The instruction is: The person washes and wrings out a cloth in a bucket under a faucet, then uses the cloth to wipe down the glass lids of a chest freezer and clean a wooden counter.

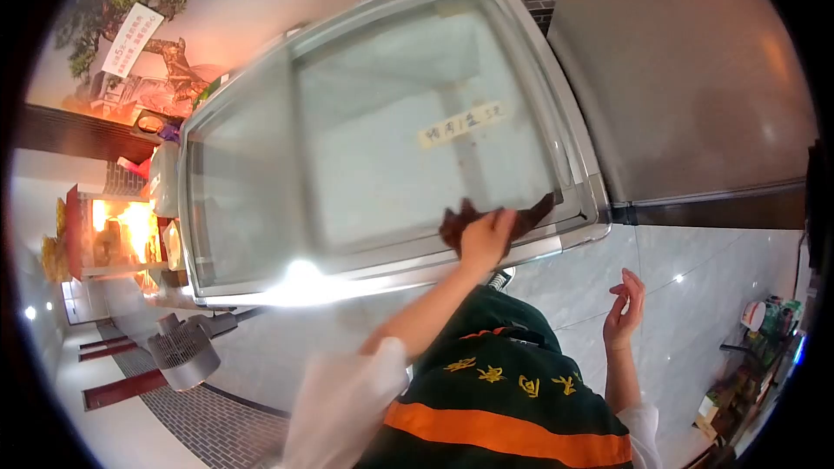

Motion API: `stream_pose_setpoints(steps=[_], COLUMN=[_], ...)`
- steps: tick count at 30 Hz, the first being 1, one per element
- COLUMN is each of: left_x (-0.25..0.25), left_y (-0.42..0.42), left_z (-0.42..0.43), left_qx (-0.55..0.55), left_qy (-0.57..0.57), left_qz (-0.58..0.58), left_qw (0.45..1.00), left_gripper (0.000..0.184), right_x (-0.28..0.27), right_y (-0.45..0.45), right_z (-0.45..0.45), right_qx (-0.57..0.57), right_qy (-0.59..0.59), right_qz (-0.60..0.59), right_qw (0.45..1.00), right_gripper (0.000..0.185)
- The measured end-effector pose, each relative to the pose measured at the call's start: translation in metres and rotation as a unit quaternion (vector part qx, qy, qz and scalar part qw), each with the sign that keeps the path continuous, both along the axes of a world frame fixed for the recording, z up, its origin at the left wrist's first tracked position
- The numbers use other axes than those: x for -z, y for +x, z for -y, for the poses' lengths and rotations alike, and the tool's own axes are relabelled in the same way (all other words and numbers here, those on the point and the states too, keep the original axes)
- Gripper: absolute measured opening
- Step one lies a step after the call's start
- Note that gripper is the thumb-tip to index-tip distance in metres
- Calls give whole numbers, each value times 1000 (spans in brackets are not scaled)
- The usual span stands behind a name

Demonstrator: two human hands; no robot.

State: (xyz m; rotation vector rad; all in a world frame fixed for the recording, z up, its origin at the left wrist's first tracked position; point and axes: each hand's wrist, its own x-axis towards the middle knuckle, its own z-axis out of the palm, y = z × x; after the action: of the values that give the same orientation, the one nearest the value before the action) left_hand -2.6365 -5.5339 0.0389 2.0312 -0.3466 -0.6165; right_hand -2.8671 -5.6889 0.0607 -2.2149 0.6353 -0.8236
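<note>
My left hand point(486, 241) lies on a dark brown cloth point(532, 215), with its fingers closed over it. The cloth is bunched at the near right corner of the glass lid point(391, 174) of a chest freezer point(584, 148). A yellowish handwritten label point(461, 124) is stuck on the glass. Off to the right, my right hand point(625, 308) hangs in the air above the floor, holding nothing, its fingers loosely bent and apart.
A large grey metal panel point(686, 78) stands right of the freezer. A grey fan point(184, 352) is at the lower left, and a brightly lit cabinet point(122, 230) is beyond it. Assorted items point(764, 317) stand at the far right above the tiled floor point(565, 282).
</note>
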Motion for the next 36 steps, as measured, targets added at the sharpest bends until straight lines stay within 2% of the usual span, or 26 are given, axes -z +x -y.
stream_pose_setpoints(steps=[1, 2, 3, 4, 5, 7, 8, 10, 11, 12, 13, 14, 17, 18, 20, 21, 23, 25, 27, 28, 31, 32, 33, 34, 35, 36], left_x=[-1, 1, -20, -39, -33, -94, -107, -127, -125, -119, -108, -67, 3, -5, -18, -16, -13, -14, -6, -8, -8, -14, -14, -13, -13, -13], left_y=[7, 10, 16, 25, 29, 44, 52, 60, 65, 69, 71, 76, 50, 52, 40, 39, 37, 24, -2, -9, -28, -32, -43, -55, -66, -83], left_z=[-2, -5, -24, -49, -74, -119, -145, -182, -202, -223, -246, -275, -299, -286, -255, -247, -229, -172, -82, -49, 33, 56, 68, 77, 84, 87], left_qx=[-70, -210, -171, -53, -169, -193, -192, -224, -168, -100, -24, 55, 76, 81, 100, 100, 241, 236, 303, 255, 254, 266, 277, 283, 275, 277], left_qy=[-96, -232, -316, -413, -353, -312, -294, -284, -70, 150, 360, 376, 380, 378, 542, 541, 503, 429, 287, 214, 78, 105, 91, -37, -159, -166], left_qz=[-240, -430, -514, -574, -496, -325, -241, -168, -18, 131, 265, 265, 359, 360, 204, 207, 271, 218, 298, 257, 272, 177, 177, 22, -135, -137], left_qw=[963, 847, 779, 705, 775, 872, 905, 917, 983, 975, 894, 886, 849, 849, 809, 809, 785, 844, 858, 907, 925, 942, 940, 958, 938, 936], left_gripper=[38, 41, 46, 53, 58, 62, 65, 50, 39, 28, 17, 22, 28, 28, 29, 29, 28, 25, 25, 25, 31, 37, 37, 37, 38, 38], right_x=[1, 1, -1, -4, -6, -9, -11, -16, -18, -15, -15, -18, -17, -19, -24, -23, -20, -17, -16, -17, -21, -21, -23, -26, -30, -33], right_y=[0, 1, 5, 12, 20, 37, 47, 74, 87, 98, 107, 116, 127, 125, 115, 110, 94, 70, 44, 32, 8, 0, -5, -8, -7, -6], right_z=[-2, 0, 0, -1, -2, -3, -2, -8, -12, -13, -16, -20, -27, -28, -22, -18, -9, -4, -4, -5, -9, -10, -12, -13, -11, -11], right_qx=[2, 0, -5, -16, -29, -54, -78, -128, -169, -209, -215, -236, -262, -262, -270, -253, -230, -150, -107, -76, -12, 1, 9, 18, 14, 25], right_qy=[3, 5, 4, -29, -62, -71, -82, -66, -49, -63, -63, -54, -3, 5, 12, -29, -69, -91, -62, -33, -28, -22, -14, -4, -65, -82], right_qz=[-9, -17, -16, -19, -22, -25, -30, -14, -2, 5, 2, 5, 3, -4, -19, -3, 15, -17, -15, -12, -20, -30, -40, -47, -52, -51], right_qw=[1000, 1000, 1000, 999, 997, 996, 993, 989, 984, 976, 975, 970, 965, 965, 962, 967, 971, 984, 992, 996, 999, 999, 999, 999, 996, 995], right_gripper=[33, 32, 32, 31, 30, 29, 29, 29, 30, 28, 28, 29, 30, 29, 29, 30, 30, 29, 29, 28, 29, 29, 29, 29, 28, 26])
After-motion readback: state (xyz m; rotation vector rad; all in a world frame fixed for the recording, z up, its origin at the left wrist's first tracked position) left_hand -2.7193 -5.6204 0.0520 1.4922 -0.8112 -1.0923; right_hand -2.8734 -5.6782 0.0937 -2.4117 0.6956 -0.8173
